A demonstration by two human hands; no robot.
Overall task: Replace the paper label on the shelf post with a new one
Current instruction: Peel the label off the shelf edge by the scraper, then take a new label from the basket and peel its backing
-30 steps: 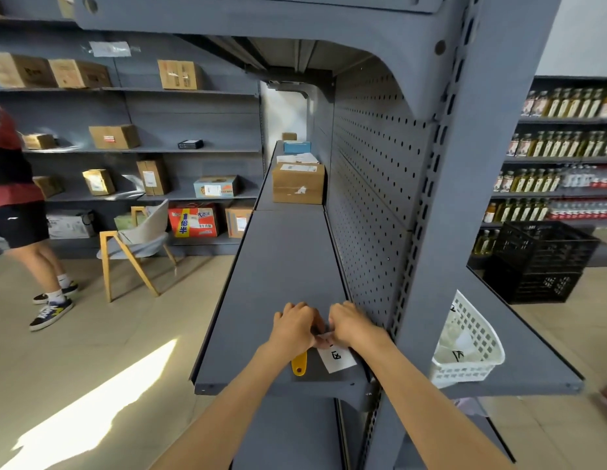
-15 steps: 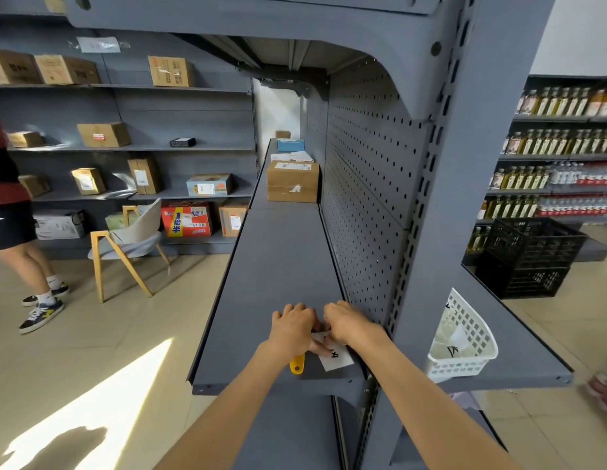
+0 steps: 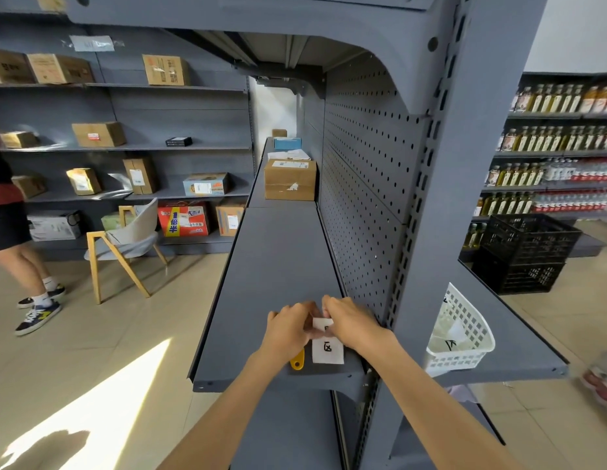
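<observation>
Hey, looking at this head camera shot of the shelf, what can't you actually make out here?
Head view only:
- Paper label: its top part is covered by the left hand and right hand; only one written character shows.
- Yellow tool: only its end shows below the left hand, so its kind is unclear.
- Papers in the white basket: half hidden by the mesh wall.
- Bottles at right: labels too small to read.

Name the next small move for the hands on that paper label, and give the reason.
Probably lift the paper label off the shelf and carry it right to the shelf post. Both the left hand and right hand pinch its top edge, its lower part lies flat on the shelf, and no label shows on the post.
</observation>
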